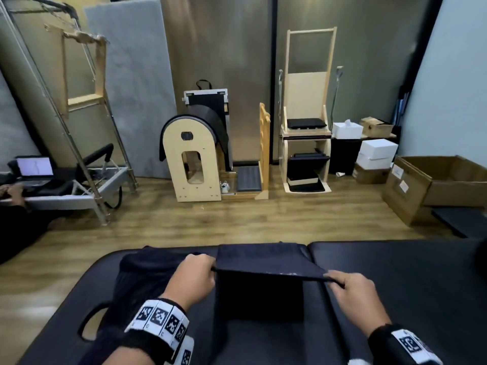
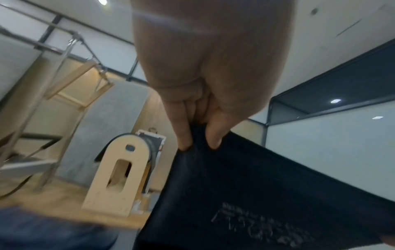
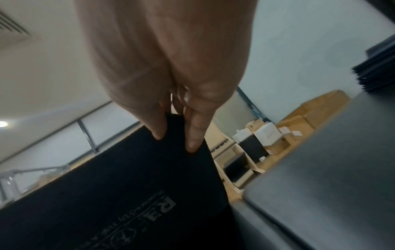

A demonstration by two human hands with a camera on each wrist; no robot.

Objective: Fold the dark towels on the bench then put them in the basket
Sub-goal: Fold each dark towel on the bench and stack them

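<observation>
Head high; wrists close, upward-facing

A black padded worktop (image 1: 395, 299) is seen across the lower part of the head view, with a seam (image 1: 308, 250) dividing it into a left and a right section. A dark basket (image 1: 142, 280) with a loop handle (image 1: 91, 318) is set on the left section. Beside it, toward the middle, a dark towel (image 1: 263, 262) is partly laid on the padding, its near edge lifted off. Beyond the worktop, a wood-look floor (image 1: 237, 219) is visible.
</observation>
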